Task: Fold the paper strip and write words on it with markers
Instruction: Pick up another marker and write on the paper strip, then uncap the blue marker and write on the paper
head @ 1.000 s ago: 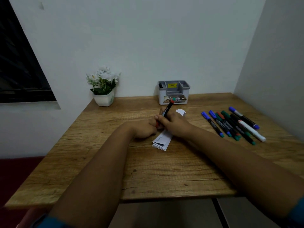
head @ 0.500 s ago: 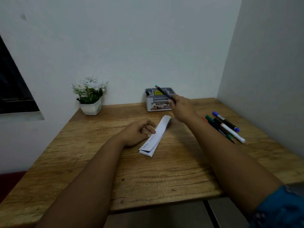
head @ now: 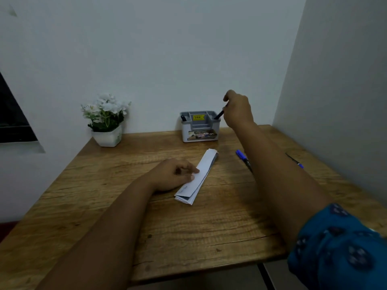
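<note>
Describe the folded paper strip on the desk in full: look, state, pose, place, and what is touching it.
The folded paper strip is white, thin paper doubled into several layers that fan slightly apart at its near end. It lies flat on the wooden desk, running diagonally from near-left to far-right, in front of the grey organiser. Faint handwriting shows on the top layer near the near end, too small to read. The left hand rests on its left edge with its fingertips; nothing else touches it.
</note>
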